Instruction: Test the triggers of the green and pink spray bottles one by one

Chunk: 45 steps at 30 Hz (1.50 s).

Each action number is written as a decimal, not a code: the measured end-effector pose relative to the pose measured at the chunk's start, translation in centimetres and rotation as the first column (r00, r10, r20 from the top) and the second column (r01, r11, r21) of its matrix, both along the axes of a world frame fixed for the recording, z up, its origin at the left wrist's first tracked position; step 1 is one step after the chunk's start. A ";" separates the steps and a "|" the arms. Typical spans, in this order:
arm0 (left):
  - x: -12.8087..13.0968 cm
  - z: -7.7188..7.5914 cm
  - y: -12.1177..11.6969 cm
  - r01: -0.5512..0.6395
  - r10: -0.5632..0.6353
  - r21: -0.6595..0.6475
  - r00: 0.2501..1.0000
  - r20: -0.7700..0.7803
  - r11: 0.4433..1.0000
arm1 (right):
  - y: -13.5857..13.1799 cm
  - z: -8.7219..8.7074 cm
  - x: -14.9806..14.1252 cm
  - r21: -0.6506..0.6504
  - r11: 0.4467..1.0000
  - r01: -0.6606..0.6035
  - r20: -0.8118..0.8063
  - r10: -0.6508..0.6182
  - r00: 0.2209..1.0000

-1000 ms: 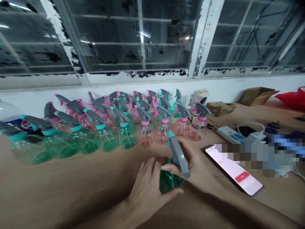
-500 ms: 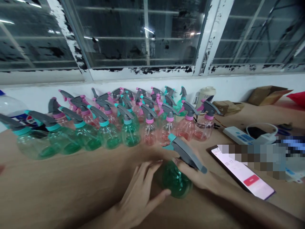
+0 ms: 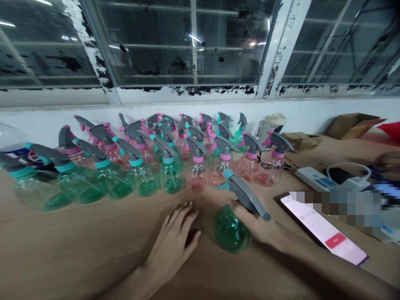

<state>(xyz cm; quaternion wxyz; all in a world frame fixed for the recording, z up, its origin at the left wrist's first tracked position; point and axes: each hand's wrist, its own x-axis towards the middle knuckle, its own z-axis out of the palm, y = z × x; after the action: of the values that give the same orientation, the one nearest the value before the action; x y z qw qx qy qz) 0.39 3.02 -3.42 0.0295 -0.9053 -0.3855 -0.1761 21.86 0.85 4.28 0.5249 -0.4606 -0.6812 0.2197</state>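
Note:
My right hand (image 3: 259, 223) is wrapped round the neck of a green spray bottle (image 3: 231, 233), which has a grey and turquoise trigger head. Some of its fingers are hidden behind the bottle. To the left of the bottle, my left hand (image 3: 175, 239) is apart from it, fingers stretched out over the table, holding nothing. Beyond both hands stand rows of spray bottles: green ones (image 3: 145, 181) with turquoise collars towards the left, and pink ones (image 3: 198, 179) with pink collars towards the right.
A lit phone (image 3: 321, 229) lies on the wooden table (image 3: 93, 246) to the right. Behind it is a white power strip (image 3: 315, 178). A lidded cup (image 3: 271, 125) and brown cardboard boxes (image 3: 350, 125) stand by the wall. A large bottle with a blue label (image 3: 25, 156) is far left.
My left hand has moved left, away from the green spray bottle it was beside. My right hand keeps its hold on the bottle in nearly the same spot.

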 end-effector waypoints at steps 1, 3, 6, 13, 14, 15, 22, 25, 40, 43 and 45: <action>0.0 0.0 0.0 -0.004 0.004 0.003 1.000 -0.007 1.000 | 0.2 0.0 0.0 -0.009 1.000 -0.004 -0.012 0.004 1.000; 0.0 0.0 0.0 -0.008 0.008 0.007 1.000 -0.016 1.000 | 0.7 0.0 0.1 -0.026 1.000 -0.009 -0.030 0.009 1.000; -0.1 0.1 0.1 -0.001 0.002 0.009 0.999 -0.034 1.000 | 1.2 0.0 0.4 -0.034 0.999 -0.017 -0.036 0.016 0.999; -0.1 -0.2 0.0 -0.036 0.040 0.051 0.997 -0.068 0.998 | 1.1 -0.2 0.7 -0.056 0.997 -0.043 -0.039 0.041 0.998; -0.1 -0.2 -0.1 -0.057 0.061 0.064 0.996 -0.069 0.996 | 1.0 -0.2 0.7 -0.049 0.998 -0.031 -0.028 0.030 0.999; -0.1 -0.2 -0.2 -0.076 0.081 0.076 0.994 -0.067 0.994 | 0.9 -0.1 0.6 -0.043 0.999 -0.018 -0.017 0.017 1.000; -0.3 -0.1 -0.3 -0.102 0.110 0.104 0.991 -0.072 0.989 | 0.5 1.1 0.3 -0.017 0.999 0.037 0.057 -0.036 0.998; -0.3 -0.2 -0.2 -0.094 0.100 0.093 0.993 -0.063 0.991 | 0.6 1.5 0.2 -0.046 0.998 0.047 0.094 -0.042 0.995; -0.4 -0.4 -0.1 -0.070 0.074 0.077 0.996 -0.055 0.995 | 0.2 1.5 0.5 0.010 1.000 0.010 0.104 -0.011 0.994; -0.4 -0.4 0.0 -0.070 0.075 0.090 0.996 -0.054 0.993 | 0.3 1.3 0.5 0.037 0.999 0.002 0.101 -0.006 0.995; -0.4 -0.4 -0.1 -0.072 0.078 0.097 0.996 -0.052 0.993 | 0.3 1.1 0.6 0.036 0.999 0.004 0.092 -0.007 0.996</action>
<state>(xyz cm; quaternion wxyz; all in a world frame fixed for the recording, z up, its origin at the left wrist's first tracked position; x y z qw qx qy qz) -0.02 2.97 -3.78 0.0898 -0.8923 -0.4094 -0.1675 22.45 1.18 5.38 0.5018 -0.4626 -0.7073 0.1844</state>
